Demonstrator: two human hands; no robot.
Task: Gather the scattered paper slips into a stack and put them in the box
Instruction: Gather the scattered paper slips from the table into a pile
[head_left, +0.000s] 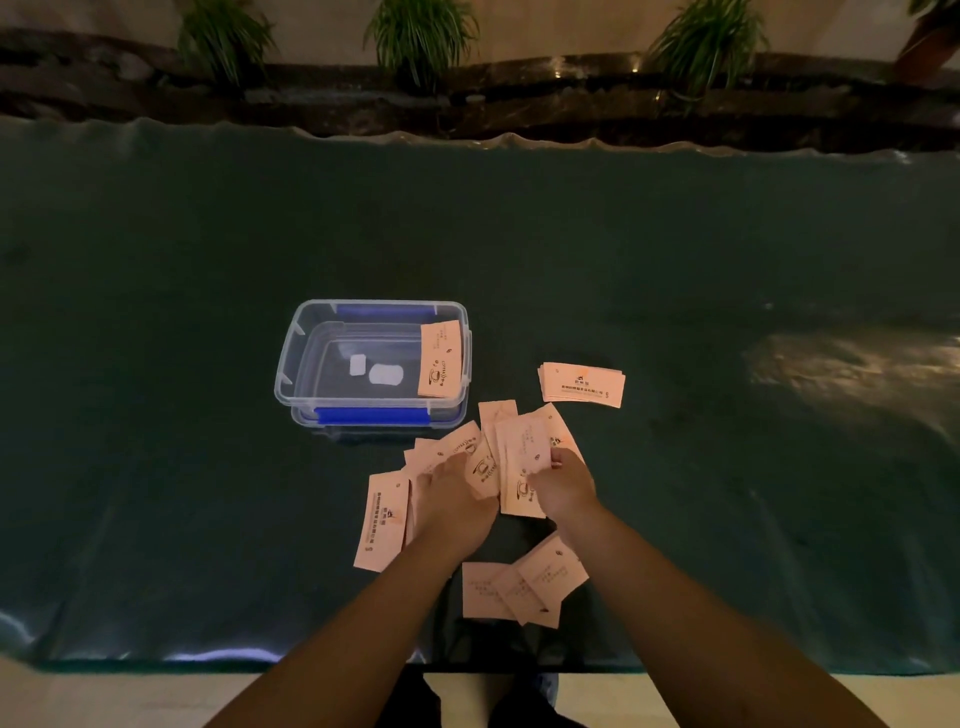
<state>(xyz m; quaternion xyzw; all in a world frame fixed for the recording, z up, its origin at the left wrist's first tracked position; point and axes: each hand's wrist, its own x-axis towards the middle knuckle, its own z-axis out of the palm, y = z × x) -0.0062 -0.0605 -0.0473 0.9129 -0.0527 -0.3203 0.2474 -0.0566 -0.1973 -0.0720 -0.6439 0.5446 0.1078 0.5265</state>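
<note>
Pale pink paper slips lie scattered on the dark table in front of a clear plastic box (284, 364) with blue clips. One slip (440, 358) leans inside the box at its right wall. My left hand (457, 499) grips a slip (483, 467) in the middle cluster. My right hand (566, 488) pinches a long slip (522, 467) beside it. A single slip (382, 519) lies left of my left hand. Several slips (524, 587) overlap between my forearms. A neat small stack (582, 384) sits right of the box.
A dark green cloth covers the table (727, 312), with its front edge near my body. Beyond the far edge runs a dark stone ledge with potted plants (421, 36). Two small white pieces (376, 370) lie on the box floor.
</note>
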